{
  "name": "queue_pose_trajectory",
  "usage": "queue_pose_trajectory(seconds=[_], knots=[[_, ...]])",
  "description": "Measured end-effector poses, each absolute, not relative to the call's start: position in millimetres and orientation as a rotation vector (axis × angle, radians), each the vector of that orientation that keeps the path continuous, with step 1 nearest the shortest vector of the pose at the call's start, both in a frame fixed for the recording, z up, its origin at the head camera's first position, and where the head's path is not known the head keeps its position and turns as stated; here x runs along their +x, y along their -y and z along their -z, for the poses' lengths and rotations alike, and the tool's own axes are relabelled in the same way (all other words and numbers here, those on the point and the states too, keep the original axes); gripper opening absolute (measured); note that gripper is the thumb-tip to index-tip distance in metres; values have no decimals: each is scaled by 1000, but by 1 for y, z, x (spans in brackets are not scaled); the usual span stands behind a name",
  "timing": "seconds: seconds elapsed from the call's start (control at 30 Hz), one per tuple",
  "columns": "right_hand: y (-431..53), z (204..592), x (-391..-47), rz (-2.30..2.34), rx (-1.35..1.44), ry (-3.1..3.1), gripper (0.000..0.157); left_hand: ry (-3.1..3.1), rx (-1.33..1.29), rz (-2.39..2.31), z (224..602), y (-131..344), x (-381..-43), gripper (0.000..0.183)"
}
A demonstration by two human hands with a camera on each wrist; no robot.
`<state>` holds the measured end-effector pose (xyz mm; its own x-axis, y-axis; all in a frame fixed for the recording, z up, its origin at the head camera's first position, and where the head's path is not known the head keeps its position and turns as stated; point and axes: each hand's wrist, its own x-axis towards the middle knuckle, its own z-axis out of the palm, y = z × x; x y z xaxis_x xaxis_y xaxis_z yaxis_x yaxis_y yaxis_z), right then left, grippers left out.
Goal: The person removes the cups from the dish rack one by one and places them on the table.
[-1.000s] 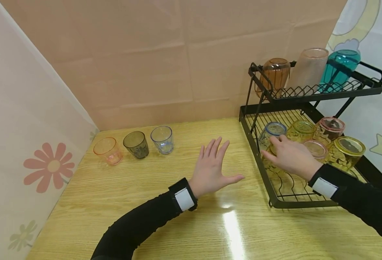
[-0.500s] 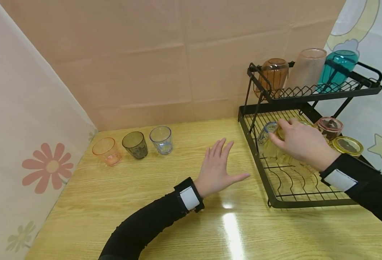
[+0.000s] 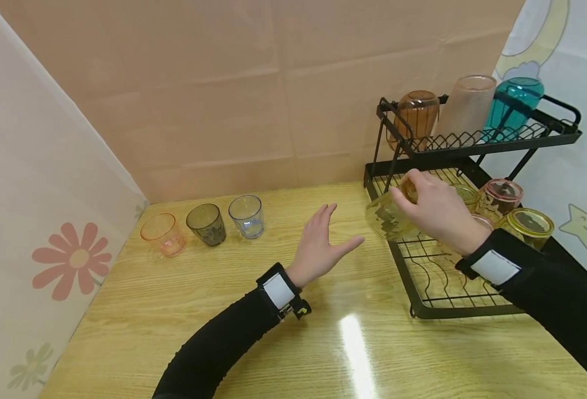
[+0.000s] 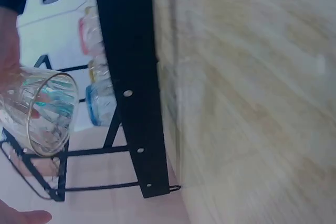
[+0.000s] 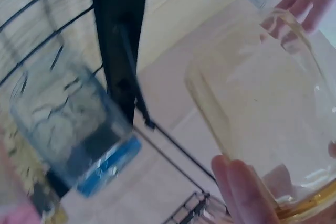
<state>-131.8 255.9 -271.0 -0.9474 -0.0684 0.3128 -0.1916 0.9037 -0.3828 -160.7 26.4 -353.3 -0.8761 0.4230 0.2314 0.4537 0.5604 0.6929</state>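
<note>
My right hand [image 3: 440, 210] grips a yellow drinking glass [image 3: 390, 217] round its base, above the left edge of the black dish rack [image 3: 404, 280]. The glass is tilted, its mouth pointing down and left. Its rim shows in the left wrist view, where the glass [image 4: 50, 111] looks nearly clear. Over the table, left of the rack, my left hand [image 3: 318, 246] is spread with the thumb apart, touching nothing. On the rack's lower tier, a blue-rimmed glass [image 5: 79, 124] stands upside down; in the head view it is hidden behind the right hand and held glass.
Orange [image 3: 165, 235], smoky brown [image 3: 207, 226] and blue-rimmed [image 3: 247, 216] glasses stand upright on the table's left. Several upturned glasses, one yellow-rimmed [image 3: 529, 224], share the lower tier. Brown [image 3: 415, 119], pinkish [image 3: 465, 108] and teal [image 3: 515, 105] glasses occupy the upper tier.
My right hand has lifted the yellow glass off the lower tier, carried it left and tipped it. The left hand moved slightly right, then back left, its fingers closer together.
</note>
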Motion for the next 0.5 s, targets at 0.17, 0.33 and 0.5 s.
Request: queue_pose_trajectory(seconds=[0.17, 0.33, 0.5], knots=[[-242, 279, -141, -746, 233, 2681, 35, 2676, -695, 1465, 347, -19, -169, 85], [-231, 285, -152, -887, 237, 2610, 37, 2574, -606, 1791, 341, -12, -176, 80], [-220, 291, -161, -1119, 176, 2531, 43, 2398, -474, 2099, 338, -7, -183, 71]])
